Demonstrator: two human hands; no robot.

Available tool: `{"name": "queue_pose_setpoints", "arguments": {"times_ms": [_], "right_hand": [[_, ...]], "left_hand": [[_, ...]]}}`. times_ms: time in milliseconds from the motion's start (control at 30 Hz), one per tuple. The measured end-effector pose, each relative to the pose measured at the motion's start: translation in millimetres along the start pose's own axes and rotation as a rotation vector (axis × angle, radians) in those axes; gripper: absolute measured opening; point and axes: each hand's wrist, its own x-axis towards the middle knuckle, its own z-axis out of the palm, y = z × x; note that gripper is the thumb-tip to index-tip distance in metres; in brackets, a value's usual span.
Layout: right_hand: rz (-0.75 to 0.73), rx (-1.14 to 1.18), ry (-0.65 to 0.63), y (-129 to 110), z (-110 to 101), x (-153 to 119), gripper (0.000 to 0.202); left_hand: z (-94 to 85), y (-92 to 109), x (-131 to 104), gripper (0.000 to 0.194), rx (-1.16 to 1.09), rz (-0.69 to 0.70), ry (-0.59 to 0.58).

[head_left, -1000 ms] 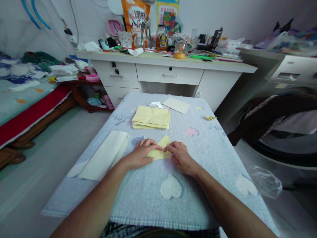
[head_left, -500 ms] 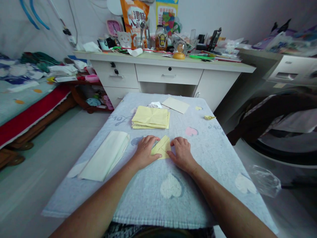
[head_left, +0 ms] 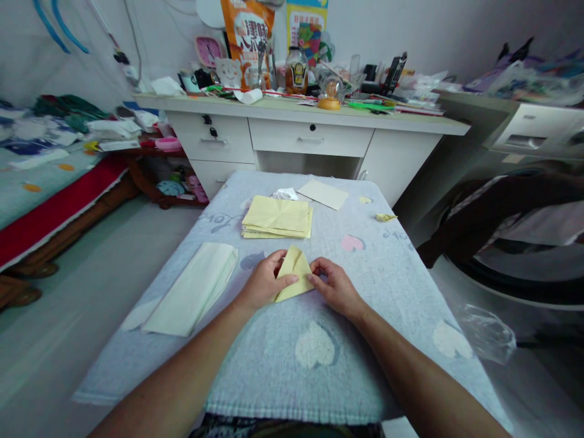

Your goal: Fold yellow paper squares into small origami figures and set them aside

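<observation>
Between my hands is a folded piece of yellow paper point(head_left: 294, 281), roughly a triangle with its point away from me. My left hand point(head_left: 265, 281) pinches its left side, thumb on top and fingers behind. At the right edge, my right hand point(head_left: 336, 285) grips it between thumb and curled fingers. Just beyond lies a stack of yellow paper sheets point(head_left: 277, 215) with crease lines on the top one. A small folded yellow paper piece point(head_left: 385, 217) rests at the far right of the table.
The table has a pale blue cloth point(head_left: 319, 389) with heart patterns. A folded pale cloth or paper point(head_left: 194, 289) lies left, a cream sheet point(head_left: 323, 194) and crumpled white tissue point(head_left: 285, 193) at the back. Behind stands a cluttered white desk point(head_left: 314, 137); a washing machine point(head_left: 538, 134) is right.
The yellow paper has turned and now shows a plainer triangular face. Both hands have shifted their grip, with the right fingers curling in more around its edge.
</observation>
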Motion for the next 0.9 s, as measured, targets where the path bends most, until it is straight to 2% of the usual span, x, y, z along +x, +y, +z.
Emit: {"name": "queue_pose_setpoints", "arguments": {"times_ms": [133,267,400,533,767,900], "right_hand": [[-0.009,0.030,-0.009,-1.6,-6.6,0.2,0.024],[-0.023,0.019,-0.004,-4.5,-6.4,0.0,0.026],[-0.041,0.018,0.020,-6.8,-2.6,0.0,0.026],[-0.031,0.058,-0.010,-6.9,-3.0,-0.6,0.027],[0.033,0.269,-0.041,-4.6,-3.3,-2.6,0.028],[0.056,0.283,-0.021,-3.1,-1.7,-2.6,0.030]], "left_hand": [[1.0,3.2,-2.0,0.045,-0.192,-0.035,0.044],[3.0,7.7,-5.7,0.043,-0.254,-0.063,0.098],[2.8,9.7,-7.5,0.036,-0.214,-0.115,0.085],[0.9,7.3,-6.8,0.035,-0.165,-0.149,0.076],[5.5,6.8,-10.0,0.037,-0.199,-0.129,0.110],[6.2,10.4,-12.2,0.031,-0.171,-0.097,0.056]]}}
